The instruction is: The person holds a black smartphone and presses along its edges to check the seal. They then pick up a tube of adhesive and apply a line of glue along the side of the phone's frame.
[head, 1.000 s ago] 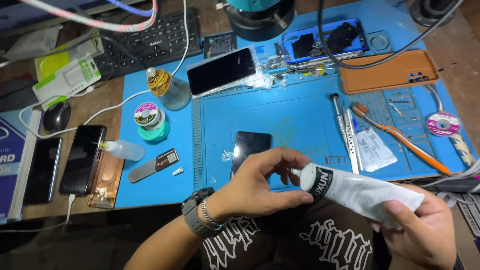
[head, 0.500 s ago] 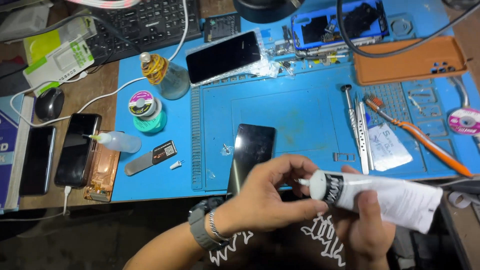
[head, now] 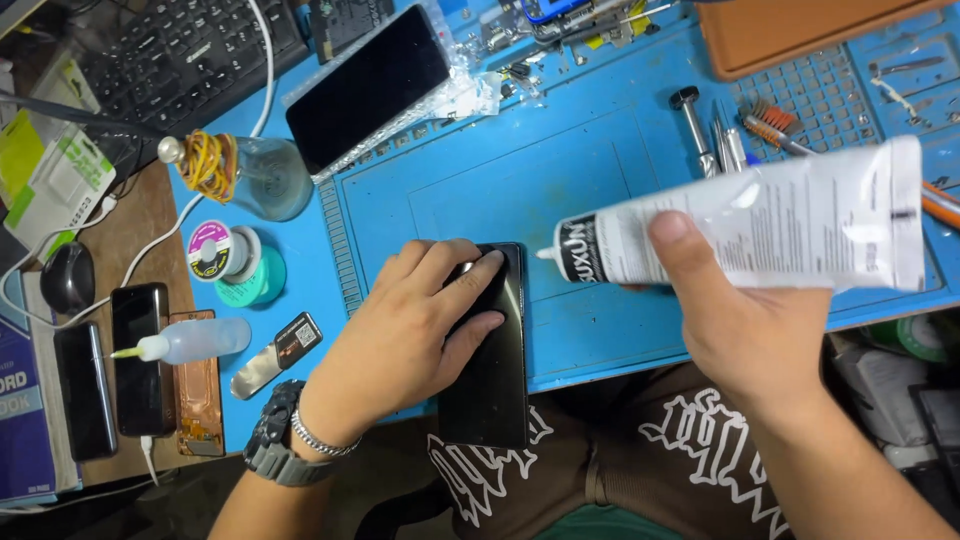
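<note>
A: What do the hands have?

B: The left hand lies flat, fingers spread, pressing on the dark phone at the centre of the frame. It pins the phone rather than grips it. The right hand is wrapped around a white glue tube, thumb on top, with the tube's nozzle just beside the phone's upper right corner, not quite touching it.

A: Where does the phone sit?

B: Its upper half rests on the blue work mat; the lower half hangs past the mat's near edge, over the person's lap.

A: What is around it?

B: Left of centre, a spool of solder wire and a glass bottle; lower left, a small squeeze bottle. A second phone lies at the top, and metal tools lie at the upper right.

A: What could go wrong?

B: Probably a hard squeeze by the thumb would flood glue over the glass. And if the left palm eases off, the overhanging phone could tip off the mat's edge.
</note>
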